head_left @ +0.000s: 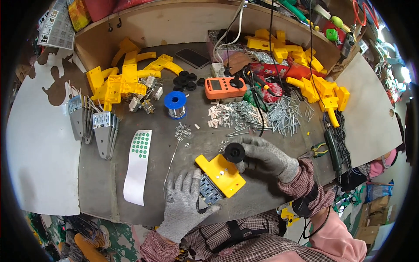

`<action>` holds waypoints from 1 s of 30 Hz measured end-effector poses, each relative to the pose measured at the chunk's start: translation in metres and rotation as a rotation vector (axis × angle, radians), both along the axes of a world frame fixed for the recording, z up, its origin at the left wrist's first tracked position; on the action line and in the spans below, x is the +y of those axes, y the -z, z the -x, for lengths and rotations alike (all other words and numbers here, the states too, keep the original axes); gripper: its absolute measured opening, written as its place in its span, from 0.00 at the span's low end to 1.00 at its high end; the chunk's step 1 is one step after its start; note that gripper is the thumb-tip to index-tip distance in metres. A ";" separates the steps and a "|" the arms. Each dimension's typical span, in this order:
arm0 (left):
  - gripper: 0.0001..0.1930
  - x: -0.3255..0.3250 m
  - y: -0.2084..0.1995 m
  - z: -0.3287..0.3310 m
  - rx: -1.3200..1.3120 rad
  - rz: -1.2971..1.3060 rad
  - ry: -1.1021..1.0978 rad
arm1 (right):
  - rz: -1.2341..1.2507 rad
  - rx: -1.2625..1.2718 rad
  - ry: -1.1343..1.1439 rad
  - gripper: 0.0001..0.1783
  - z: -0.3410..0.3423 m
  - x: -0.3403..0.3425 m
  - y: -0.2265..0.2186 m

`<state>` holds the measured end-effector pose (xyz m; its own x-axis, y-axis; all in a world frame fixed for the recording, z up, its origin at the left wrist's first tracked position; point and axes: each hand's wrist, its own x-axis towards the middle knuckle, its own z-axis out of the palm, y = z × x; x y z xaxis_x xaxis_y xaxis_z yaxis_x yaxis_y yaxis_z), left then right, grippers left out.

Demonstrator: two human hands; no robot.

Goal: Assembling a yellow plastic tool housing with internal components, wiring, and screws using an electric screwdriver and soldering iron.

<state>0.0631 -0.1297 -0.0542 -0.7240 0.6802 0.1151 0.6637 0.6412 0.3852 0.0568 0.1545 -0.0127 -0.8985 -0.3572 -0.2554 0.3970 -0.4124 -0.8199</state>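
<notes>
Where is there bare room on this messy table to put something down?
Bare grey tabletop lies at the near left, between the white sticker strip with green dots and the table's left edge. Another patch sits between that strip and the left hand. Around the scattered silver nails and yellow plastic parts at the back, it is crowded.

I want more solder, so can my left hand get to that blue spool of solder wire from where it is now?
Probably yes. The blue spool stands in the open, ahead of the left hand, with only small washers and a thin wire between. But that hand is pressing down the yellow plastic part and would have to let go.
</notes>
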 end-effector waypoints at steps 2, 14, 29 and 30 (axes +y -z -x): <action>0.56 -0.001 0.003 -0.002 -0.023 -0.012 -0.015 | 0.034 -0.028 -0.005 0.23 -0.006 0.002 0.003; 0.56 -0.001 0.004 0.001 0.016 -0.010 0.000 | -1.221 0.773 -0.007 0.18 -0.019 -0.037 -0.015; 0.59 0.001 0.002 0.000 0.027 0.038 0.037 | -1.547 0.974 -0.060 0.15 -0.016 -0.058 0.012; 0.59 0.001 0.001 -0.001 0.023 0.048 0.014 | -1.553 0.984 -0.040 0.15 -0.017 -0.056 0.009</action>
